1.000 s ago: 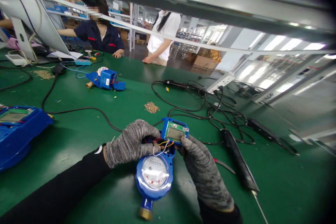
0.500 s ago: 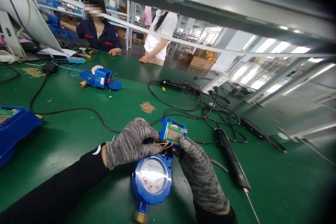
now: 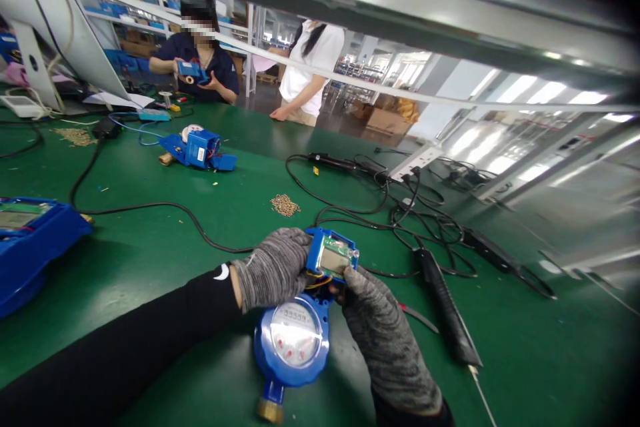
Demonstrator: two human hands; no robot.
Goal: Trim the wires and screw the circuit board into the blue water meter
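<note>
A blue water meter (image 3: 293, 340) with a round dial and a brass end lies on the green table in front of me. At its far end sits a tilted blue housing with a small display module (image 3: 334, 259) and green circuit board; yellow and dark wires run beneath it. My left hand (image 3: 275, 267), in a grey knitted glove, is closed at the housing's left side, its fingertips partly hidden behind it. On the right edge, my gloved right hand (image 3: 383, 327) grips the housing, thumb near the display's corner.
A black electric screwdriver (image 3: 445, 307) and tangled cables lie to the right, near a power strip (image 3: 415, 160). Small screws (image 3: 285, 205) form a pile beyond my hands. Other blue meters (image 3: 200, 149) lie left. Two people stand across the table, one holding a blue meter (image 3: 193, 71).
My left hand has moved right and farther up along the housing's left side. My right hand keeps its place. The person across has lifted a blue meter in both hands.
</note>
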